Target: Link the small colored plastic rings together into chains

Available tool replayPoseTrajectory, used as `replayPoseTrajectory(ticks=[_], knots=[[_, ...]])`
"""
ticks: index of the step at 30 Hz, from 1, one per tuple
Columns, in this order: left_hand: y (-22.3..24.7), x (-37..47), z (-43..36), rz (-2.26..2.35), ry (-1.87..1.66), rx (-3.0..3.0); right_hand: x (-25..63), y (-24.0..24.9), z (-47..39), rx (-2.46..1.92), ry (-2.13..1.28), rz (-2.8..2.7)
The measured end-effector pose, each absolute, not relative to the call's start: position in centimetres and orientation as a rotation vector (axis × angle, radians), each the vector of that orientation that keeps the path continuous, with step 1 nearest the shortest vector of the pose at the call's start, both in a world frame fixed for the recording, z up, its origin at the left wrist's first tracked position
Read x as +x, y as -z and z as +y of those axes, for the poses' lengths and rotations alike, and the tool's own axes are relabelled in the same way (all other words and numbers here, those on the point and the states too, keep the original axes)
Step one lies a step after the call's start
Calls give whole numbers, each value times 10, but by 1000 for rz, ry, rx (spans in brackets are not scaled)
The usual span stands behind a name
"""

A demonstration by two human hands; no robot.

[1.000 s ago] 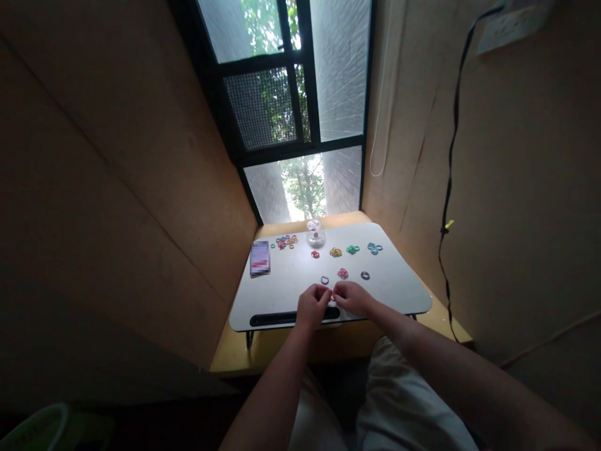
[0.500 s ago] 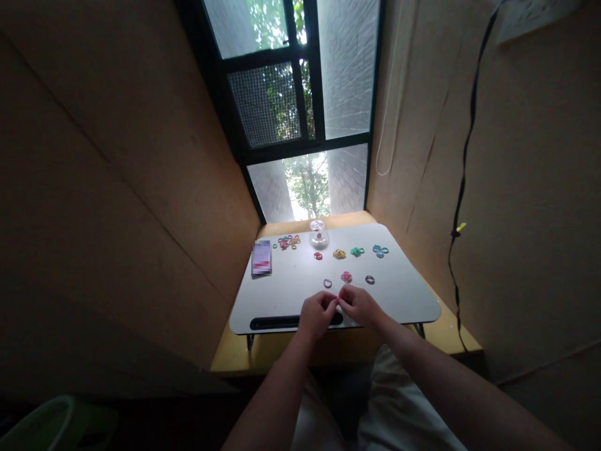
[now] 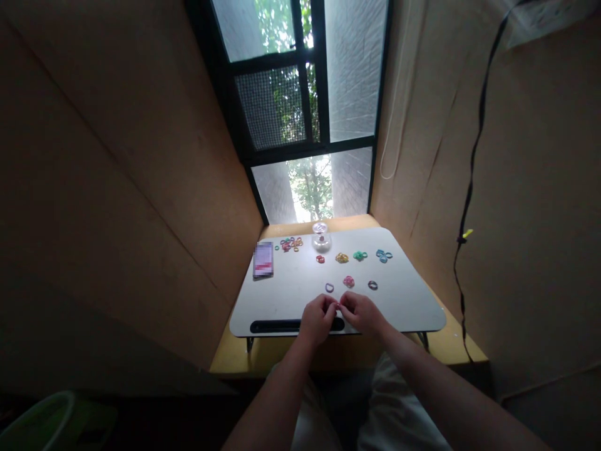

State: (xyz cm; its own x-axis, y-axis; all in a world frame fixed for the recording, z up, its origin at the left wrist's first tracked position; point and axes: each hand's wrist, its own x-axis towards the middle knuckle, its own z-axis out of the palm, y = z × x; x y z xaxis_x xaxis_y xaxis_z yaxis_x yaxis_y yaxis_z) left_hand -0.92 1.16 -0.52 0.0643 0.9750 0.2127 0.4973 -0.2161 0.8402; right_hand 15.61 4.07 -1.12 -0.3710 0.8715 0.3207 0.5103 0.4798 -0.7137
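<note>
My left hand and my right hand meet above the near edge of a white folding table. Both are closed, fingertips pinched together on something small and reddish that I cannot make out. Just beyond my fingers lie a purple loop, a pink bunch of loops and a dark loop; they look like small hair ties. Farther back, sorted by colour, are red loops, yellow loops, green loops and blue loops.
A mixed pile of coloured loops lies at the back left, near a phone with a blurred screen. A clear container stands at the back middle. A black slot strip runs along the front edge. A cable hangs at right.
The view has shifted slightly, so the table sits a little lower and to the right. My hands stay pinched together in nearly the same place.
</note>
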Motion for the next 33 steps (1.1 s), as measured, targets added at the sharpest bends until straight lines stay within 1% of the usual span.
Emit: replayPoseTrajectory(ticks=[10, 20, 33], knots=[[11, -9, 15, 1443, -1129, 1737, 155, 16, 41, -1153, -620, -2041], [9, -7, 16, 1444, -1133, 1675, 155, 14, 40, -1164, -638, -2016], [11, -8, 14, 1518, -1110, 1774, 156, 13, 38, -1147, -630, -2016]])
